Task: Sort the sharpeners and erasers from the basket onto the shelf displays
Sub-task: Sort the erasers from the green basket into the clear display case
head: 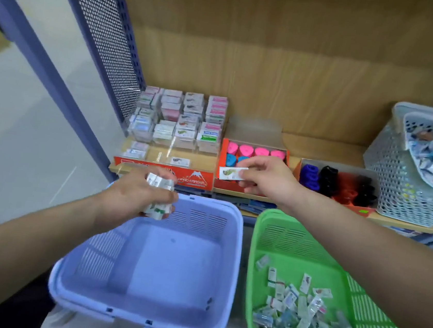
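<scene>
While the left hand (pixel 139 195) clutches a bundle of erasers (pixel 159 195), the right hand (pixel 265 176) pinches 1 eraser (pixel 233 173).

Bare left forearm angled forward and inward; left grip (pixel 139 195) knuckles-up, fingers curled round a bundle of erasers (pixel 160 181). Bare right forearm stretched further forward; right grip (pixel 270 180) pinching a single eraser (pixel 232 173) between thumb and fingertips, projecting left of the grip.
</scene>
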The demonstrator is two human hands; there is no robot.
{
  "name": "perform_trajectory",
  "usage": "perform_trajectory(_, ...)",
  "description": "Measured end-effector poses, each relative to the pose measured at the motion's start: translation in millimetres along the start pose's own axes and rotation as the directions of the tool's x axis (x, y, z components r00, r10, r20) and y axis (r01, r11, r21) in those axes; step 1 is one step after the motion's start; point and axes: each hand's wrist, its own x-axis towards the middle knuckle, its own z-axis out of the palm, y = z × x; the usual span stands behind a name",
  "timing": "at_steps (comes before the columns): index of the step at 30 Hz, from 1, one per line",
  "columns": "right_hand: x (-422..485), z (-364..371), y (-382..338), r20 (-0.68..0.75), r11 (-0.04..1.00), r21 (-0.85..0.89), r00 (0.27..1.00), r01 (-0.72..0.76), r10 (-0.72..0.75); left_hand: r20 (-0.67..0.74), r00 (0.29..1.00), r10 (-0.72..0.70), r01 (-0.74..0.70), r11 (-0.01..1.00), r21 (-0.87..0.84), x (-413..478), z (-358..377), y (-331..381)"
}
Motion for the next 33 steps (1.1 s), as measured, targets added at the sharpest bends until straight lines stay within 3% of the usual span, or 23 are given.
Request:
perform_trajectory(10,95.9,91.4,-12.0,-0.07,0.991,-0.128,0.996,0.041,-0.05,-0.196,0.978,0.076,-0.044,0.986,0.162,29.7,-89.8,-13.2)
perform_trajectory(16,156.0,129.1,-3.1,-0.023,0.869,-0.468,0.981,0.161,-0.194,-0.169,0.985,0.037,-0.027,0.998,0.061,45.0,-109.2,-23.6)
perform_trajectory(21,177.9,139.7,10.0,-0.007,0.672,-0.708,0.95,0.216,-0.312,-0.189,0.982,0.029,-0.031,1.0,-0.003,54.8,-117.0,-27.2)
perform_trajectory(25,184.0,138.1,12.5,0.101,0.396,-0.882,0.923,0.256,-0.371,-0.211,0.977,0.008,-0.016,0.999,-0.037,60.0,-118.7,-27.6)
perform_trajectory(28,184.5,138.9,14.3,0.144,0.252,-0.936,0.918,0.248,-0.369,-0.205,0.979,-0.009,-0.006,0.998,-0.07,63.5,-118.6,-27.1)
perform_trajectory(30,182.8,137.7,16.8,0.166,0.259,-0.927,0.915,0.272,-0.367,-0.2,0.98,-0.01,-0.005,0.997,-0.077,65.4,-118.1,-26.5)
perform_trajectory(33,176.2,131.9,18.0,0.166,0.414,-0.842,0.896,0.346,-0.411,-0.209,0.978,0.007,-0.021,0.998,-0.063,67.3,-117.4,-26.9)
